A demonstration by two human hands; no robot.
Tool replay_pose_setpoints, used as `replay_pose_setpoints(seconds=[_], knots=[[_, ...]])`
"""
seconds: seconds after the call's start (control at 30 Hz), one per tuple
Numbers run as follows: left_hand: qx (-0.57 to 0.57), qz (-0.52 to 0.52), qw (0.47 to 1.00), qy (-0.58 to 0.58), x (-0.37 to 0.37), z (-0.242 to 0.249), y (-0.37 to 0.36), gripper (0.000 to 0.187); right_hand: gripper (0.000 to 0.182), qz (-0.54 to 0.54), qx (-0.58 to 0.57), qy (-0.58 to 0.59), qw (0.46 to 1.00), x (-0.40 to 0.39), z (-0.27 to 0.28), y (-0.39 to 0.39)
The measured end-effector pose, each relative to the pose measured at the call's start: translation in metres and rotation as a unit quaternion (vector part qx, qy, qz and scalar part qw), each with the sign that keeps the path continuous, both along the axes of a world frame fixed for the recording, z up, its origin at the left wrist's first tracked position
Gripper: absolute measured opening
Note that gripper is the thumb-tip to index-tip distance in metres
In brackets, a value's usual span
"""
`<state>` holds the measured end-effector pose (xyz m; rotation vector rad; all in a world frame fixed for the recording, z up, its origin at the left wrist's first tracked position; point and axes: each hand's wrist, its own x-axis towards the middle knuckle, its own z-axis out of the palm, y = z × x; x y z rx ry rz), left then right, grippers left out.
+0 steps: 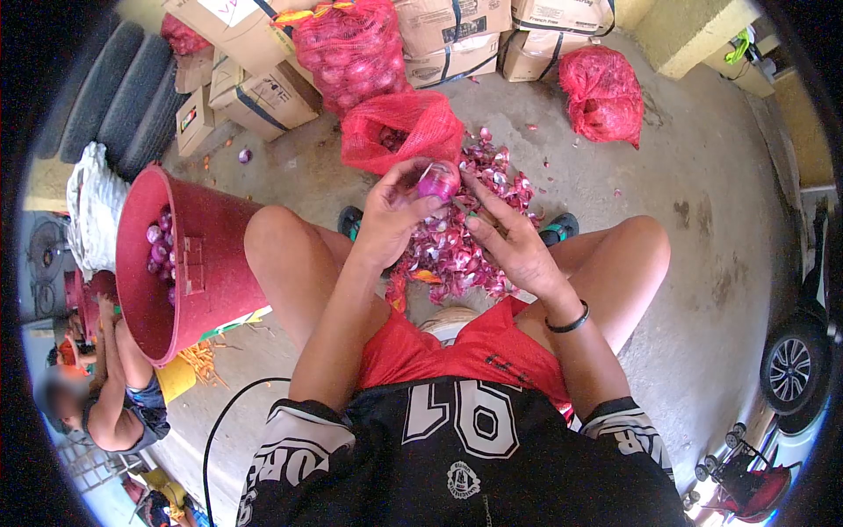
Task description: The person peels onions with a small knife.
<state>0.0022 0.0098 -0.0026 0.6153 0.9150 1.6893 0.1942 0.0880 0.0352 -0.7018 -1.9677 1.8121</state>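
A red onion (437,182), shiny and purple, is held in the curled fingers of my left hand (391,215). My right hand (512,241) is close by on the right, its fingertips near the onion. Something small with a greenish end shows between its thumb and fingers, too little visible to name. Beneath both hands a heap of onion skins (457,259) covers the floor between my feet. Just beyond my left hand lies an open red mesh sack (399,132) with some onions inside.
To my left stands a big red tub (215,255) holding several onions (160,246). Full mesh sack (347,53), cardboard boxes (452,39) and another red sack (601,95) line the back. Tires (114,88) lean at far left. A person (114,395) sits beyond the tub.
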Motion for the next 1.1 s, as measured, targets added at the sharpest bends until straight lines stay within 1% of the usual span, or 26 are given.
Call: replay_pose_setpoints(seconds=[0.07, 0.17, 0.27, 0.33, 0.37, 0.43, 0.47, 0.53, 0.6, 0.63, 0.7, 0.73, 0.77, 0.8, 0.87, 1.0, 1.1], knots=[[0.006, -0.011, 0.999, -0.037, -0.001, -0.003, -0.001, 0.05, 0.058, 0.017, 0.003, 0.01, 1.0, 0.0, 0.003, 0.001], [0.008, -0.038, 0.996, -0.086, -0.001, -0.005, -0.002, 0.049, 0.057, 0.011, 0.037, 0.022, 0.999, 0.0, -0.001, 0.002], [0.005, -0.076, 0.988, -0.133, -0.001, -0.002, -0.002, 0.046, 0.055, -0.024, 0.111, 0.048, 0.992, -0.004, -0.006, 0.0], [-0.01, -0.094, 0.979, -0.182, -0.001, 0.006, -0.002, 0.045, 0.055, 0.003, 0.144, -0.004, 0.99, 0.001, 0.008, 0.002], [-0.023, -0.093, 0.98, -0.177, -0.002, 0.004, -0.002, 0.045, 0.054, 0.017, 0.16, -0.029, 0.987, 0.003, 0.014, 0.002], [-0.05, -0.089, 0.981, -0.168, -0.006, 0.001, -0.003, 0.046, 0.054, 0.022, 0.192, -0.024, 0.981, 0.005, 0.011, 0.002], [-0.047, -0.093, 0.984, -0.145, -0.008, 0.003, -0.004, 0.048, 0.053, 0.027, 0.208, -0.022, 0.978, 0.005, 0.009, 0.001], [-0.04, -0.102, 0.989, -0.101, -0.013, 0.007, -0.005, 0.052, 0.053, 0.03, 0.024, -0.017, 0.999, 0.014, 0.005, 0.005], [-0.023, -0.089, 0.995, 0.034, -0.018, 0.004, -0.005, 0.059, 0.054, 0.043, -0.124, 0.014, 0.991, 0.016, 0.001, 0.007], [-0.014, -0.082, 0.991, 0.101, -0.019, 0.002, -0.004, 0.063, 0.057, 0.053, -0.178, 0.044, 0.982, 0.015, -0.002, 0.009], [-0.023, -0.106, 0.981, 0.161, -0.012, 0.014, -0.004, 0.067, 0.058, 0.082, -0.256, 0.028, 0.963, 0.02, 0.011, 0.013], [-0.027, -0.117, 0.974, 0.191, -0.01, 0.018, -0.005, 0.07, 0.058, 0.078, -0.263, 0.016, 0.961, 0.022, 0.011, 0.013], [-0.005, -0.125, 0.961, 0.247, -0.012, 0.016, -0.003, 0.07, 0.057, 0.076, -0.27, 0.004, 0.96, 0.021, 0.011, 0.014], [-0.013, -0.133, 0.946, 0.295, -0.012, 0.015, -0.004, 0.07, 0.057, 0.074, -0.276, -0.007, 0.958, 0.021, 0.01, 0.016], [-0.03, -0.147, 0.909, 0.388, -0.012, 0.015, -0.004, 0.07, 0.057, 0.083, -0.246, -0.03, 0.965, 0.024, 0.001, 0.019], [-0.023, -0.13, 0.845, 0.518, -0.006, 0.023, -0.006, 0.066, 0.056, 0.097, -0.21, -0.057, 0.971, 0.024, -0.015, 0.019], [-0.004, -0.136, 0.825, 0.548, -0.005, 0.017, -0.005, 0.065, 0.057, 0.099, -0.208, -0.076, 0.97, 0.023, -0.011, 0.018]])
